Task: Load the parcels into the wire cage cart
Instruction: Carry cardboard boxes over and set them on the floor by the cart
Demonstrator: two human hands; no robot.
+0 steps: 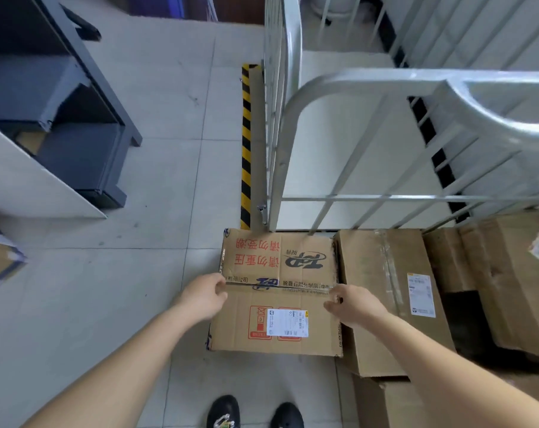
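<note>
A cardboard parcel [277, 291] with red print and a white label lies flat on the tiled floor, right in front of the wire cage cart [370, 80]. My left hand [204, 296] clasps its left edge at the taped seam. On the opposite edge, my right hand [354, 304] curls its fingers over the side. The parcel rests on the floor. Inside the cart only a bare white floor panel shows; its silver gate rail curves over the near side.
A taller plain parcel [391, 298] touches the held one on the right, with further boxes [509, 282] behind it and one [385, 403] below. A dark metal shelf [76, 118] stands at the left. A yellow-black strip [246, 143] runs beside the cart.
</note>
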